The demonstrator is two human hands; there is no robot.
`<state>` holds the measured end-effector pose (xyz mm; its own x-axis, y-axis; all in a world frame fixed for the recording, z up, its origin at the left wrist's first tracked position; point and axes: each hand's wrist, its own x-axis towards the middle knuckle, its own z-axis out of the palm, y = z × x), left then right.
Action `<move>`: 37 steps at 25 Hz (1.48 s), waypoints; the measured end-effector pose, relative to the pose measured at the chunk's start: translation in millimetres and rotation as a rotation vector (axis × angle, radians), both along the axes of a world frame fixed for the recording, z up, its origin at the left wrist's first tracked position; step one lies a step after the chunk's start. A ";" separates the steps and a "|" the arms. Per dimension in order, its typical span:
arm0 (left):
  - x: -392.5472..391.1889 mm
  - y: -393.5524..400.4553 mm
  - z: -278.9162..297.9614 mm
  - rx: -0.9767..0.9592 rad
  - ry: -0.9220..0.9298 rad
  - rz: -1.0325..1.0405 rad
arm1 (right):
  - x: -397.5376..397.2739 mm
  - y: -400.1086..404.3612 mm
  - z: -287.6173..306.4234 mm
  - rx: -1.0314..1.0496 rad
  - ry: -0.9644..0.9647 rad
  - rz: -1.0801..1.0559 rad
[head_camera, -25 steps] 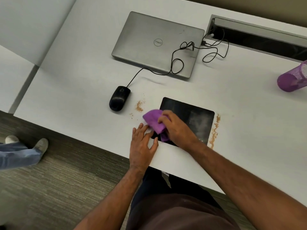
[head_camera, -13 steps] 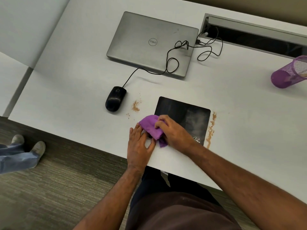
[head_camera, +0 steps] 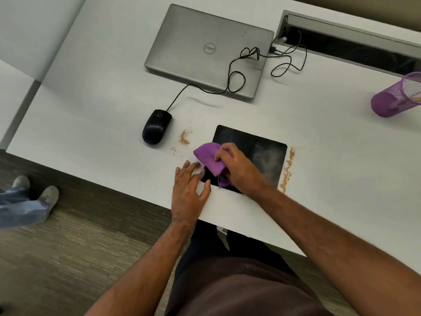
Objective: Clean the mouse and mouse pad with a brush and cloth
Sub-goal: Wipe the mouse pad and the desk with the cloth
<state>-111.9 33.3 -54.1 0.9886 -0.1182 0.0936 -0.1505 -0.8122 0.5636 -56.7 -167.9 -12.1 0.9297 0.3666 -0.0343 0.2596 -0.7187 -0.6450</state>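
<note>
Right hand [head_camera: 239,169] clamps the purple cloth [head_camera: 208,156] against the pad's [head_camera: 262,151] left edge. Left hand [head_camera: 189,188], fingers flat, steadies the pad's near corner. Haze remains on the pad; crumbs [head_camera: 287,169] flank it. Mouse [head_camera: 156,127] sits apart, apparently untreated. No brush seen.

Soft purple cloth [head_camera: 208,159], matt black mouse pad [head_camera: 250,144], brushed-metal laptop [head_camera: 208,50]
</note>
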 end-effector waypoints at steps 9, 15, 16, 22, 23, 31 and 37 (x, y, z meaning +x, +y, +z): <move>0.8 1.2 1.0 0.016 0.014 -0.017 | -22.8 7.9 -1.1 -0.006 -0.075 0.069; 0.0 -1.0 3.5 -0.024 -0.015 0.015 | 33.2 -27.8 3.3 -0.033 -0.049 -0.162; -0.3 -0.9 3.9 -0.024 -0.014 0.015 | 38.3 -30.0 3.0 -0.049 -0.037 -0.213; -0.2 0.9 0.9 0.022 0.039 -0.008 | -26.1 17.0 2.9 0.025 -0.060 0.053; -0.6 1.1 1.0 0.027 0.041 -0.005 | -25.9 16.8 3.8 0.020 -0.070 0.110; 0.0 0.2 0.1 -0.018 -0.026 0.013 | 17.0 17.7 0.9 0.011 -0.039 -0.124; 0.6 0.3 -1.2 -0.014 -0.034 0.011 | 19.4 11.4 -0.2 -0.012 -0.055 0.063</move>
<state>-111.2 33.6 -55.3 0.9861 -0.1054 0.1288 -0.1606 -0.8060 0.5697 -37.3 -156.5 -12.4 0.9055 0.4242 0.0118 0.3395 -0.7074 -0.6200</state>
